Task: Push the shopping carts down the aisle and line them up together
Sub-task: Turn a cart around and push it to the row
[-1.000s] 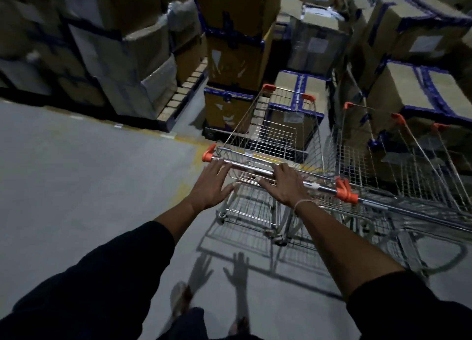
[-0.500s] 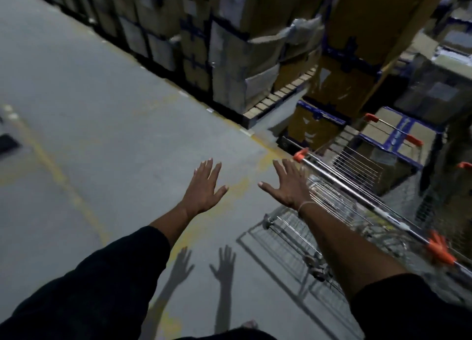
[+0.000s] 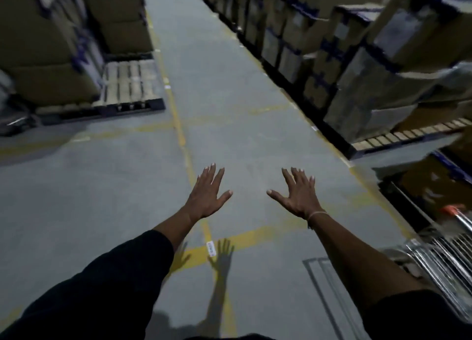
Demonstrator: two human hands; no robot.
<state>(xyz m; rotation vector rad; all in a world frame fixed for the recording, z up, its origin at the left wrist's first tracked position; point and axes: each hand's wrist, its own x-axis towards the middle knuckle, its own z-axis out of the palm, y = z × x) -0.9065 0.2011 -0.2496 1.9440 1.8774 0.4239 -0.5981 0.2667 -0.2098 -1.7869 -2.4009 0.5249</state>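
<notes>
So both hands are out in front, palms down, fingers spread wide, holding nothing – the left hand (image 3: 208, 194) and right hand (image 3: 297, 192) just float over the grey floor (image 3: 229, 84) of the aisle, apart from each other. The right wrist has a thin band (image 3: 316, 214) on it, and both arms end in dark sleeves (image 3: 102, 288). The shopping cart (image 3: 439, 258) is way off at the right edge, only partly in view – shiny wire basket and an orange cap on the handle corner, not touching either hand. Yellow lines (image 3: 184, 140) run down the floor and cross below the hands, with the hands' shadows falling there. Stacked cardboard boxes (image 3: 370, 58) on pallets line the right side, more boxes (image 3: 51, 46) plus a bare wooden pallet (image 3: 127, 84) on the left
</notes>
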